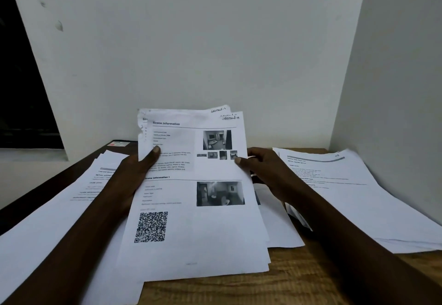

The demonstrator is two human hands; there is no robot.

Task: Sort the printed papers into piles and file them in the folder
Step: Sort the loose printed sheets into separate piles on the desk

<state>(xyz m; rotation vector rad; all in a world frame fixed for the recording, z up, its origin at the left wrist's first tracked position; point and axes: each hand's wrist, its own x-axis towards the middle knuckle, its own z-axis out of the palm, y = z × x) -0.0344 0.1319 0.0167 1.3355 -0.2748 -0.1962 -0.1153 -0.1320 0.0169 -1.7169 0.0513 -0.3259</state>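
Observation:
Both hands hold up a bundle of printed sheets (191, 228) above the middle of the table. Its top page reads "Scene Information", with small photos and a QR code; "Section" is handwritten at the top right corners. My left hand (136, 173) grips the bundle's left edge, thumb on the front. My right hand (260, 168) pinches the right edge, thumb on the front. A pile of printed papers (71, 204) lies at the left, another pile (354, 197) at the right. I see no folder.
The wooden table (239, 290) stands in a corner between a white back wall and a white right wall. More loose sheets (279, 223) lie under the held bundle. A small card (118, 144) rests at the table's back left edge.

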